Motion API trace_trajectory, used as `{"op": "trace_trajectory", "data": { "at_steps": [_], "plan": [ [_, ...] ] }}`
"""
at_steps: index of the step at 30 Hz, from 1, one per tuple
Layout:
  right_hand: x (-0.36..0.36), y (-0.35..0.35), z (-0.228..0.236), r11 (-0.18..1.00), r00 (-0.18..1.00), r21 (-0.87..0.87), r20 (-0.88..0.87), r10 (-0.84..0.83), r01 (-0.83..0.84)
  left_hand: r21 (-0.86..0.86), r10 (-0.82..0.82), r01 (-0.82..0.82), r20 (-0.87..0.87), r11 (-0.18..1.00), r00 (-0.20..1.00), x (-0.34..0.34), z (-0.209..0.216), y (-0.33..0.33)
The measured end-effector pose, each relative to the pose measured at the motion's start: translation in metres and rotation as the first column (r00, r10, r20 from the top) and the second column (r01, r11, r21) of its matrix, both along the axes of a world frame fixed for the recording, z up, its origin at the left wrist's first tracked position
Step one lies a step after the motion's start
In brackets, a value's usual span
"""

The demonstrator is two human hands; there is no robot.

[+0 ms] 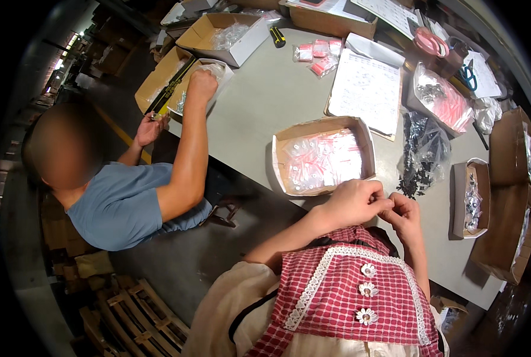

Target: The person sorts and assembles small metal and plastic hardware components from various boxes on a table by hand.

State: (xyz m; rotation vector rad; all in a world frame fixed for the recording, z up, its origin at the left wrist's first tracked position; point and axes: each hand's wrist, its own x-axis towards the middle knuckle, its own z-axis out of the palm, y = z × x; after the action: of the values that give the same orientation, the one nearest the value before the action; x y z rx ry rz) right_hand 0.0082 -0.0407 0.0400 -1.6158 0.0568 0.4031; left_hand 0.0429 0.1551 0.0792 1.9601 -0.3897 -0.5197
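Observation:
My left hand [356, 201] and my right hand [404, 215] meet at the near edge of the table, fingertips almost touching. Both are closed in a pinch; whatever lies between the fingers is too small or hidden to make out. Just beyond my left hand stands an open cardboard box [275, 159] holding many small clear bags [319, 156] with red and white marks. Past my right hand, a clear plastic bag [435, 163] lies open with small black parts [413, 140], some spilling onto the table.
A narrow box [459, 208] of small metal parts stands at the right, near larger cardboard boxes [496, 250]. Papers [364, 89] lie beyond the bag box. On the left, a co-worker in a blue shirt [122, 205] reaches into a box [221, 83]. A yellow-black cutter [277, 37] lies far back.

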Motion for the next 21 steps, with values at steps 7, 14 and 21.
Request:
{"op": "trace_trajectory", "data": {
  "at_steps": [7, 14, 21],
  "plan": [
    [-0.003, -0.008, 0.012, 0.973, 0.974, 0.229, -0.208, 0.087, -0.038, -0.209, -0.051, 0.033, -0.085, 0.977, 0.995, -0.002, -0.02, 0.005],
    [-0.006, 0.001, 0.011, 0.944, 0.976, 0.325, -0.215, 0.015, 0.057, -0.32, 0.014, -0.099, -0.258, 0.942, 0.966, -0.006, -0.022, 0.0],
    [-0.005, 0.0, -0.01, 0.938, 0.925, -0.301, 0.375, -0.052, 0.174, 0.004, 0.095, -0.1, 0.286, 0.995, 0.954, -0.014, -0.025, -0.008]
  ]
}}
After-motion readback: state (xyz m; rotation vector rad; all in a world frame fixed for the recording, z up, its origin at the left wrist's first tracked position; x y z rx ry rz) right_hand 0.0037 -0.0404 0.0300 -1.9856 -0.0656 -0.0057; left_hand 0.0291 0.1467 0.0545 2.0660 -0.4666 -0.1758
